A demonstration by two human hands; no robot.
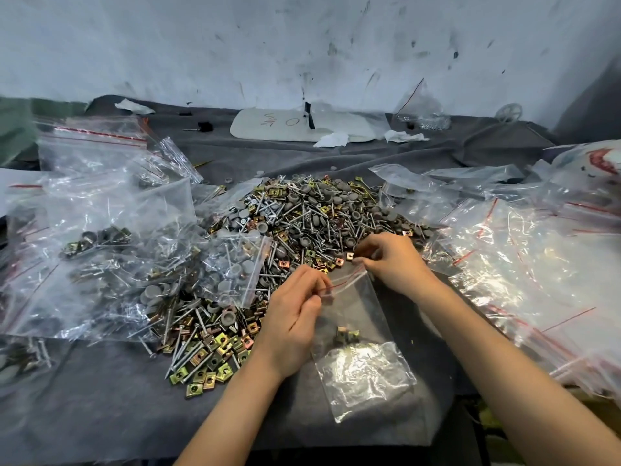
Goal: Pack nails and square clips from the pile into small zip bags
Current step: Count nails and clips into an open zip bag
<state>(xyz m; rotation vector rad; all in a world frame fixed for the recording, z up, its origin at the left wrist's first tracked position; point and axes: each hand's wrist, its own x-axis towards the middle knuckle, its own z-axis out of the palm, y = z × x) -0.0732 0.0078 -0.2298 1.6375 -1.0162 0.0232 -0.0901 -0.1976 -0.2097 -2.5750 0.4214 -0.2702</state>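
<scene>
L hand (295, 311) pinches the bag (363, 361) mouth; R hand (389, 260) pinches 1 clip (350, 255) at its rim (few clips (347, 335) inside), w/ the pile (302, 213) just beyond.

Both bare forearms are reaching forward over the bench's near edge. The left hand (295, 311) and right hand (391, 260) are each pinching the zip bag (364, 368) at its mouth, fingers curled.

A grey cloth (100, 408) covers the worktop (396, 153). In the middle lies a pile (302, 237) of nails (188, 351), square clips (221, 341) and grey caps (336, 194), with a small zip bag (364, 368) before it. At the left lie filled zip bags (111, 253), at the right empty zip bags (524, 264), and near the wall (302, 45) a white board (268, 127).
</scene>
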